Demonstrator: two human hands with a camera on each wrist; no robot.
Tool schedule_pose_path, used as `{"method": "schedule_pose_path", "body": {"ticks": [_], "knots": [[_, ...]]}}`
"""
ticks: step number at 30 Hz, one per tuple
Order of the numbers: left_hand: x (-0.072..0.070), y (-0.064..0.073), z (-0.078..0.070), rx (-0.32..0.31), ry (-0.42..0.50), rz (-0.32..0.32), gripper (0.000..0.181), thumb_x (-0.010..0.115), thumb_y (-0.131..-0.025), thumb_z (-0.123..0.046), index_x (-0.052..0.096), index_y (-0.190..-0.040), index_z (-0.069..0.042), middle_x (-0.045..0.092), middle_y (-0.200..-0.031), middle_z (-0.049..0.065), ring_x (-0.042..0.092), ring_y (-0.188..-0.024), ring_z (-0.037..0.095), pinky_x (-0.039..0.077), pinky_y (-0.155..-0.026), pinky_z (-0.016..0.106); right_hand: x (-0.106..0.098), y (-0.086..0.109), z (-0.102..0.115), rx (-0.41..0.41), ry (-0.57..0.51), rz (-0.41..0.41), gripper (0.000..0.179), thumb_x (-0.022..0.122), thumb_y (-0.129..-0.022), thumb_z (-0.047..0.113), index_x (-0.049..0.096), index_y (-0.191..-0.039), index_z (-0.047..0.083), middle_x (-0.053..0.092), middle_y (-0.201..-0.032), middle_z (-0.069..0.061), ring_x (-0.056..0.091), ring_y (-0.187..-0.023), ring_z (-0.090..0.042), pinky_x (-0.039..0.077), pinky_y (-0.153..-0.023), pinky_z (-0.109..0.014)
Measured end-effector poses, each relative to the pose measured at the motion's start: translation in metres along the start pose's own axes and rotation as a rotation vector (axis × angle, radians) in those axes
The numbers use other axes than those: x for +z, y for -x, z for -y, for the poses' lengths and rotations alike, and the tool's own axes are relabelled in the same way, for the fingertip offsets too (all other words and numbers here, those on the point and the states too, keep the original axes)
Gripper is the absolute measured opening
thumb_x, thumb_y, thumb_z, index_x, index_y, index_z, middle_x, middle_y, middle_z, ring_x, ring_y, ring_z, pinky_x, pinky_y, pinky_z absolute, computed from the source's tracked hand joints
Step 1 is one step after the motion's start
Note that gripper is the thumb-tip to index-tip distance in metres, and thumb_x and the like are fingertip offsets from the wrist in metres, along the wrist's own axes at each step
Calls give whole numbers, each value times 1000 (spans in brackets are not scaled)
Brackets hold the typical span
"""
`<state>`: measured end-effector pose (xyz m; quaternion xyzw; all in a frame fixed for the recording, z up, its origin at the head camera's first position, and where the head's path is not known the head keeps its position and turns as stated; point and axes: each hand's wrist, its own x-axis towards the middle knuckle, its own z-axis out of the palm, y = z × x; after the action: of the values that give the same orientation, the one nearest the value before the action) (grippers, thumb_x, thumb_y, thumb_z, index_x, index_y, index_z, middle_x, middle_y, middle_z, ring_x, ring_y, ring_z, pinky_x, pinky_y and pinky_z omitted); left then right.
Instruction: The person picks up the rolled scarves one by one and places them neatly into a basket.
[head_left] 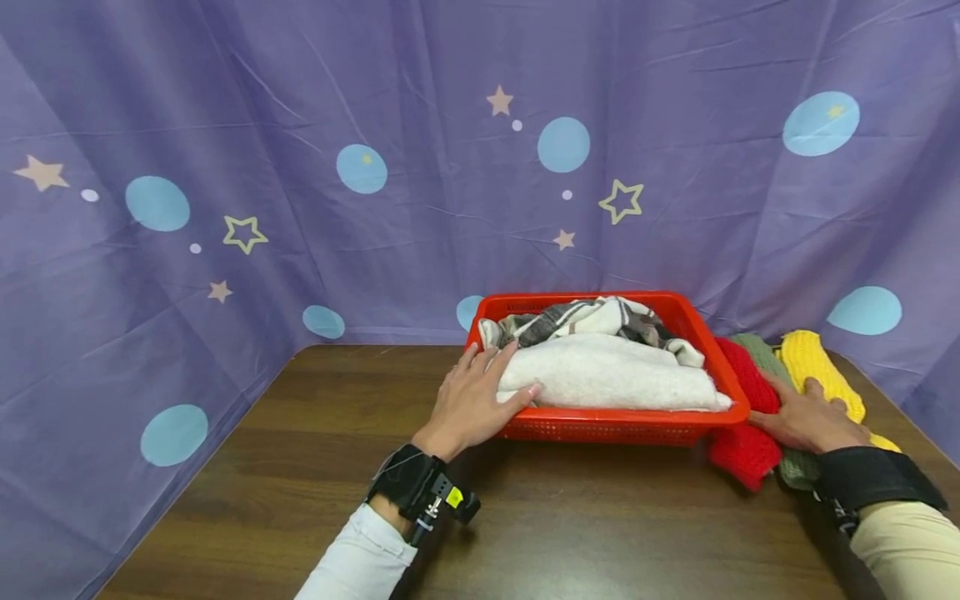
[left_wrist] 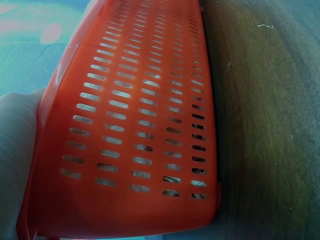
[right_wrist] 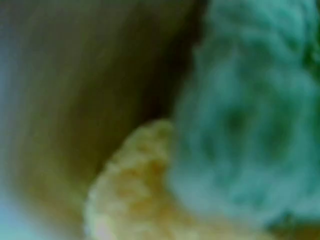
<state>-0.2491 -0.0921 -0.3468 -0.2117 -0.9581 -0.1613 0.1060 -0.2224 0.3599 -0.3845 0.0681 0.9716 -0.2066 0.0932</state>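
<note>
A red plastic basket (head_left: 615, 425) with slotted walls stands on the table. Inside it lie a fluffy white folded cloth (head_left: 607, 371) and, behind that, a crumpled plaid cloth (head_left: 570, 321). My left hand (head_left: 472, 396) rests over the basket's front left corner, fingers spread toward the white cloth. To the right of the basket lie red (head_left: 742, 458), green (head_left: 798, 471) and yellow (head_left: 821, 367) knitted pieces side by side. Across the green one lies my right hand (head_left: 813, 421), its fingers spread, thumb toward the red piece. The right wrist view is blurred, with green knit (right_wrist: 245, 130) close up.
The wooden table (head_left: 615, 525) extends in front of the basket and to its left. A purple curtain (head_left: 420, 242) printed with stars and blue ovals hangs right behind the table's back edge. Black straps (head_left: 408, 479) with small devices circle both wrists.
</note>
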Motion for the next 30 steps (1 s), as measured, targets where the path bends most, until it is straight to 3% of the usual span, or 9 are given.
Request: {"method": "schedule_pose_path", "body": {"ticks": [7,12,18,25,27,30], "knots": [[1,0,0,2,1,-2,81,43,-94,-72,31,-160,-25,37,-160,15,21,-151,40,26,-113,66,-4,3,-23,10,39,-50,103,49,-91,73,13,-155,0,3,-137,-52,21,-114,-80,26,-80,-89],[2,0,0,3,-1,0,81,43,-94,-72,31,-160,-26,38,-159,15,21,-151,39,27,-113,65,-4,1,-30,43,59,-63,102,49,-92,71,13,-153,-1,2,-137,-52,20,-114,-79,25,-85,-89],[2,0,-2,4,1,0,81,43,-94,-72,31,-160,-26,38,-159,15,20,-151,39,27,-114,65,-4,2,-34,23,90,-91,102,49,-92,71,14,-151,-5,8,-132,-55,23,-112,-79,26,-86,-89],[0,2,-3,-2,-5,10,81,43,-94,-72,30,-160,-27,38,-159,14,20,-152,38,27,-114,65,-9,10,-36,-27,88,-230,99,45,-94,73,24,-149,-7,27,-126,-52,34,-110,-75,28,-80,-89],[-1,2,-3,-3,-5,9,81,43,-94,-72,30,-160,-27,38,-159,14,19,-152,38,26,-114,65,-13,13,-39,-4,73,-277,94,42,-96,70,27,-148,-7,29,-127,-51,34,-110,-74,29,-81,-87],[-1,2,-2,0,-4,9,81,43,-94,-72,30,-160,-27,38,-159,14,19,-152,39,26,-113,66,-16,20,-48,74,45,-350,80,46,-101,55,28,-143,-11,29,-127,-50,32,-112,-73,30,-84,-85]]}}
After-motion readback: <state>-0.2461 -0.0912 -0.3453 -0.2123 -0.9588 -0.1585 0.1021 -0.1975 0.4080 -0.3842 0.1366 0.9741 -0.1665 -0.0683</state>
